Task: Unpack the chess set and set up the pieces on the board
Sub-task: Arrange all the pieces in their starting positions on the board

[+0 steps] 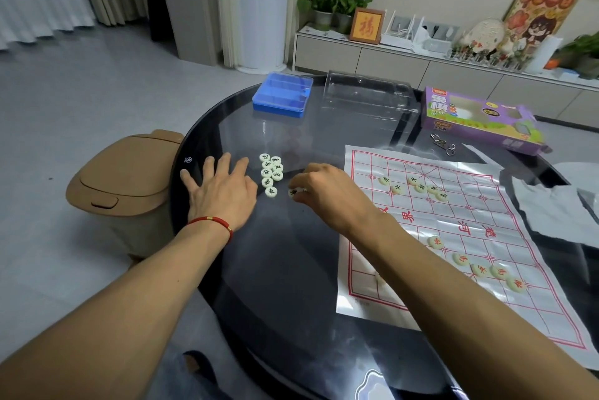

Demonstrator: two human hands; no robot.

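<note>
Cream discs marked with black characters are seen on the dark glossy table. A silvery white sheet is printed with a red grid and red characters; cream discs with red marks are found on it. A blue box, a purple carton, a tan bin and a red wrist cord are also shown.

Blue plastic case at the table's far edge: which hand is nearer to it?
Left. The left hand lies flat on the table below the blue case; the right hand, pinching a piece, sits slightly farther right.
</note>
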